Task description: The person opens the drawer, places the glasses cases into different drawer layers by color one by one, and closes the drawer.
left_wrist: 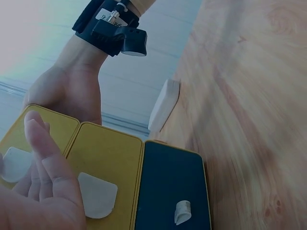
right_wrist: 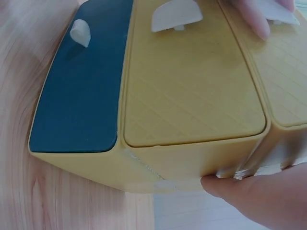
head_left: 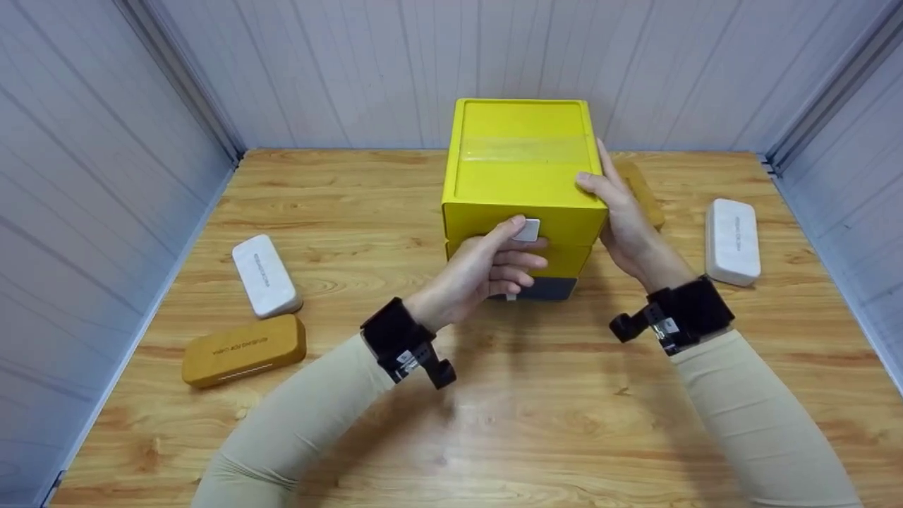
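A yellow drawer box with stacked drawers stands toward the back of the table. Its bottom drawer front is dark blue; the two above are yellow. My left hand pinches the white handle of the top drawer, thumb above and index finger below, other fingers loosely bent. The middle drawer's handle shows in the left wrist view, beside the palm. My right hand rests against the box's right side, fingers extended along it and thumb over the top edge. All drawers look closed.
On the left lie a white case and a mustard-coloured case. Another white case is at the right. A second mustard case is partly hidden behind my right hand. Panel walls enclose the wooden table.
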`<state>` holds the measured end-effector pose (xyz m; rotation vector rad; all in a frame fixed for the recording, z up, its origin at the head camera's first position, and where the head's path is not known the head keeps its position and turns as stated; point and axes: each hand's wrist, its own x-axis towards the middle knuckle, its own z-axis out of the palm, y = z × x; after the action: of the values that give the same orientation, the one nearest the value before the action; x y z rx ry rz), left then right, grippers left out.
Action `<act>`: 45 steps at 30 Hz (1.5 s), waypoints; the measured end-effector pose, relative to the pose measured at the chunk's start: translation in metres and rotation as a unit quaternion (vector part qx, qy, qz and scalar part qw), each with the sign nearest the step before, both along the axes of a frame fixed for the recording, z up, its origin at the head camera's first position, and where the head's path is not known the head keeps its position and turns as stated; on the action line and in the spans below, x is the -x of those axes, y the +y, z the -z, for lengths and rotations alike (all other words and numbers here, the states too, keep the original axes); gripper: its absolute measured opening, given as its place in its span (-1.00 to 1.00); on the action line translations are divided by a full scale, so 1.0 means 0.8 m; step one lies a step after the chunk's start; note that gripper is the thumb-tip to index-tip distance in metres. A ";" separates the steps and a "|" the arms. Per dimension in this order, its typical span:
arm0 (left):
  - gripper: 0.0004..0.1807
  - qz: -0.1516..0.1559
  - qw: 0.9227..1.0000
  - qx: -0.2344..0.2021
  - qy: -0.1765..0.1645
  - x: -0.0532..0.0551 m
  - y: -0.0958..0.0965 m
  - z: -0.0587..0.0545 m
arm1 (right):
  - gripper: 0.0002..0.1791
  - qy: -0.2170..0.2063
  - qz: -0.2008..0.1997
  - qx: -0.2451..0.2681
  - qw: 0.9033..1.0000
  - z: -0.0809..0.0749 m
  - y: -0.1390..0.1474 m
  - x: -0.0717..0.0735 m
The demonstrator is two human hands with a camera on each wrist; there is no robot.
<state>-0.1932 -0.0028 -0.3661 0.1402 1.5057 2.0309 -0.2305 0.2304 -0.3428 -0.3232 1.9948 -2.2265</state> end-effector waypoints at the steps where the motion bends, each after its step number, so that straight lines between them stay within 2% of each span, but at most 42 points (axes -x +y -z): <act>1: -0.39 0.001 1.000 0.001 -0.001 0.000 -0.001 0.000 | -0.10 0.011 0.000 0.002 1.000 0.002 -0.001 0.000; 6: -0.38 0.009 1.000 0.012 0.004 -0.004 -0.005 0.005 | -0.14 0.069 0.000 0.016 0.998 0.016 0.001 -0.006; 11: -0.40 0.022 0.999 0.024 0.019 -0.009 -0.007 0.015 | -0.02 0.106 -0.006 0.027 0.994 0.030 0.013 -0.013; 16: -0.39 0.022 0.999 0.027 0.011 -0.013 -0.011 0.027 | 0.04 0.140 0.005 -0.033 0.990 0.040 0.023 -0.018; 22: -0.38 0.011 1.000 0.022 -0.006 -0.015 -0.014 0.046 | 0.13 0.189 0.045 -0.116 0.974 0.050 0.026 -0.023; 28: -0.37 0.024 0.999 0.019 -0.014 -0.019 -0.013 0.064 | 0.16 0.204 0.072 -0.161 0.963 0.058 0.026 -0.029; 38: -0.35 0.012 0.999 0.011 -0.030 -0.018 -0.010 0.079 | 0.16 0.238 0.092 -0.153 0.955 0.070 0.021 -0.033; 45: -0.34 -0.006 0.999 0.001 -0.034 -0.015 -0.005 0.081 | 0.11 0.251 0.113 -0.149 0.950 0.077 0.018 -0.035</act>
<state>-0.1808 -0.0065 -0.4309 0.0608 1.4700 2.0235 -0.2026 0.2444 -0.4046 -0.7152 2.7127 -2.0618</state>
